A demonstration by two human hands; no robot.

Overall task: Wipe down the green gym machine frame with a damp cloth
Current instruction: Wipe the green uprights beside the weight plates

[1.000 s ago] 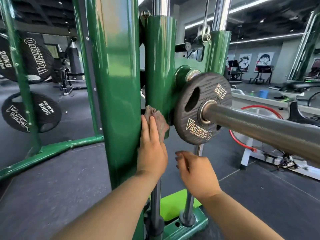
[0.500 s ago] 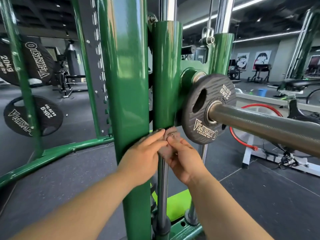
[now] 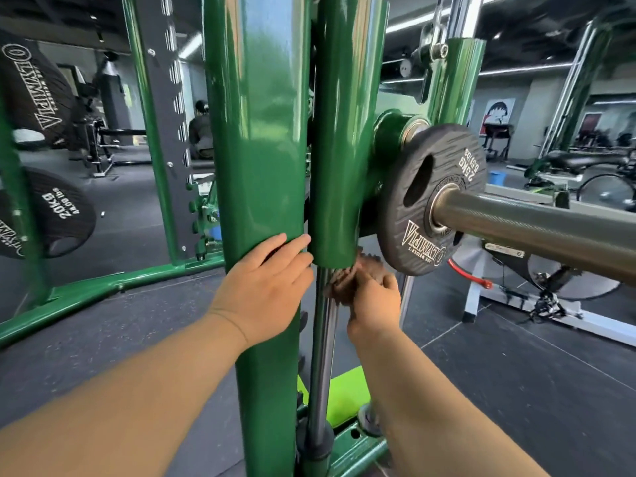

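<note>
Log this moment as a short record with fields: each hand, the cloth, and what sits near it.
left hand: flat on the green post, fingers straight
right hand: grips the cloth
cloth: brown, bunched, just under the green sleeve, by the chrome rod
plate: black, on the bar, right of the sleeve

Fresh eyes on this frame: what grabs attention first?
The glossy green upright post fills the centre, with a green sleeve right of it. A black Olympia weight plate on a bar juts in from the right. Below the sleeve, the right hand holds a brown cloth; the left hand rests flat on the post.
</note>
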